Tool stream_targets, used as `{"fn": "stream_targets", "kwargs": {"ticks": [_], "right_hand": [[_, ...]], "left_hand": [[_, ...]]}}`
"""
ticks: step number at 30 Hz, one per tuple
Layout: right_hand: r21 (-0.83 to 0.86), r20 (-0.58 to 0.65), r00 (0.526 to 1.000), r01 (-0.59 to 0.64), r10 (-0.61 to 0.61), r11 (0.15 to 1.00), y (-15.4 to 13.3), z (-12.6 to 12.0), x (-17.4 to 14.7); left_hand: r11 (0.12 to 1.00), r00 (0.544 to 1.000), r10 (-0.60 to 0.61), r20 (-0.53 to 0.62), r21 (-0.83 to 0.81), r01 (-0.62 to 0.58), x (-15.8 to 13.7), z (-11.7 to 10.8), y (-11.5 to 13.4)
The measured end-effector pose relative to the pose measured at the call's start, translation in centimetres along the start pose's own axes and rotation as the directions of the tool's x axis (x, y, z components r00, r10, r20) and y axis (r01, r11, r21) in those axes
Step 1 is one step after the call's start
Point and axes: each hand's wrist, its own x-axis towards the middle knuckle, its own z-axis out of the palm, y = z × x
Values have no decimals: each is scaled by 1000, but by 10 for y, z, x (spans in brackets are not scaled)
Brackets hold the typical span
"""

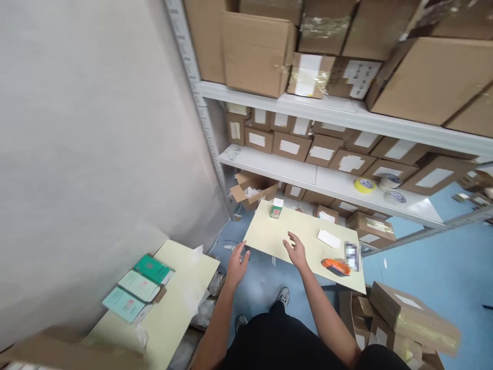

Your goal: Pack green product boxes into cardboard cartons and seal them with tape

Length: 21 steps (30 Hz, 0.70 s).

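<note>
My left hand [238, 265] is held in the air by the left edge of the pale yellow table [296, 232], fingers apart and nothing in it. Over the front part of that table hovers my right hand [296, 251], its fingers spread and empty. A small green and white box [276, 208] stands at the table's back left corner. To the right of my right hand lie a white card or slip [328, 239] and an orange and dark object [336, 266] whose kind I cannot make out. A blurred-out item [352, 256] is beside them.
Behind the table rises a white metal shelf [269, 165] full of cardboard boxes [256, 54], with tape rolls [364, 185] on it. At left, a second pale table [181, 288] bears green flat packages [153, 269]. An open carton [250, 192] and stacked boxes [412, 313] flank the table.
</note>
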Motion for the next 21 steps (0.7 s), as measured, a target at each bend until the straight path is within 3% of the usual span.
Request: {"fn": "stream_targets", "kwargs": {"ticks": [7, 12, 16, 21], "right_hand": [[42, 272, 956, 100, -107, 994, -65, 117, -53], [103, 465, 846, 243, -263, 964, -97, 178, -90], [184, 591, 733, 283, -337, 941, -119, 212, -111], [273, 721, 607, 195, -335, 942, -121, 254, -153]], "left_hand": [[995, 956, -93, -277, -58, 81, -75, -94, -40], [985, 841, -172, -513, -96, 143, -128, -153, -49], [979, 717, -204, -667, -122, 165, -171, -174, -51], [962, 588, -248, -770, -124, 242, -230, -171, -57]]}}
